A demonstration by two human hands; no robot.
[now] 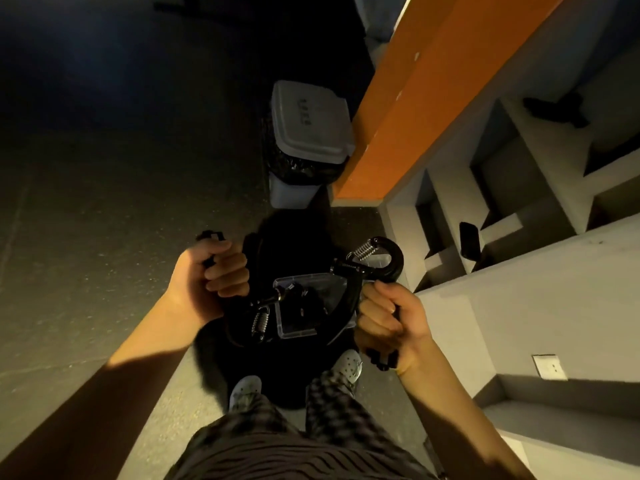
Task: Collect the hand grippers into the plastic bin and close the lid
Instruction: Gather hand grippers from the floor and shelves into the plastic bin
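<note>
My left hand (211,275) grips the handles of a black hand gripper (260,317), its steel spring pointing down to the right. My right hand (388,317) grips a second black hand gripper (381,258), whose curved top and spring rise above my fist. Both hang above a clear plastic bin (304,306) that stands on a dark round seat or stool (273,237) below me. Dark objects lie inside the bin. I cannot see the bin's lid.
A grey lidded trash can (308,123) with a black liner stands ahead beside an orange-topped counter (429,95). Grey cubby shelves (519,188) run along the right, with a black item (469,240) in one. My feet (348,367) stand on speckled floor.
</note>
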